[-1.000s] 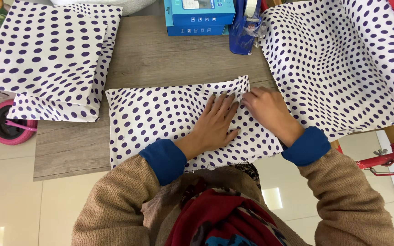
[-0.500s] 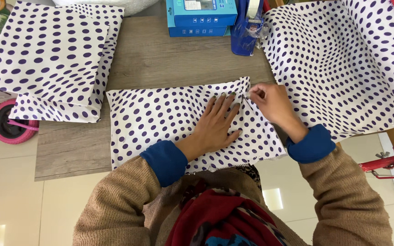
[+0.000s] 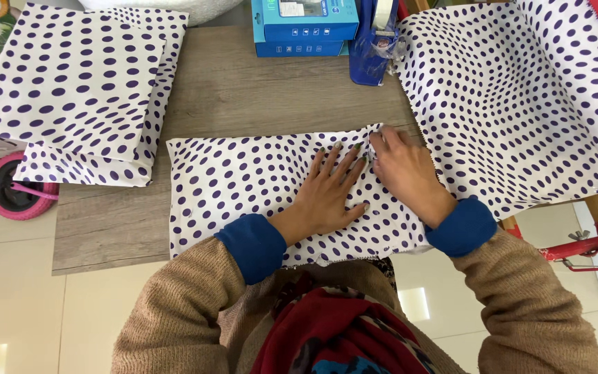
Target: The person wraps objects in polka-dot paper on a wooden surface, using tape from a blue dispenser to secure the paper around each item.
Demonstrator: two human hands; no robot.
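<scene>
**Fold at the far right corner — slip risks**

Wooden tabletop (image 3: pixel 243 90), grey-brown grain, over a pale tiled floor; the view looks straight down from the head.

- Polka-dot fabric piece (image 3: pixel 243 187), white with dark purple dots, lies flat along the near edge of the table, directly in front of the person.
- Left hand (image 3: pixel 330 194): palm down, fingers spread wide, pressing the piece flat just left of its far right corner.
- Right hand (image 3: pixel 406 173): fingertips drawn together at that corner, apparently pinching a small fold of the edge. The grip itself is hidden under the fingers, so I cannot tell for certain how much cloth is caught.
- Larger polka-dot sheet (image 3: pixel 520 104) lies to the right, its edge touching or overlapping the working piece beside the right hand.
- Stack of folded polka-dot pieces (image 3: pixel 70 83) at far left, well apart.
- Blue tape dispenser (image 3: pixel 375 41) and blue boxes (image 3: pixel 306 24) at the far edge.

Risks, as judged:
- Same print on both cloths; the pinch could catch the big sheet's edge along with the corner.
- Thin cloth may creep under the flat hand if the corner is pulled, skewing the fold.
- Near edge sits at the table lip; a tug could drag it off.
</scene>
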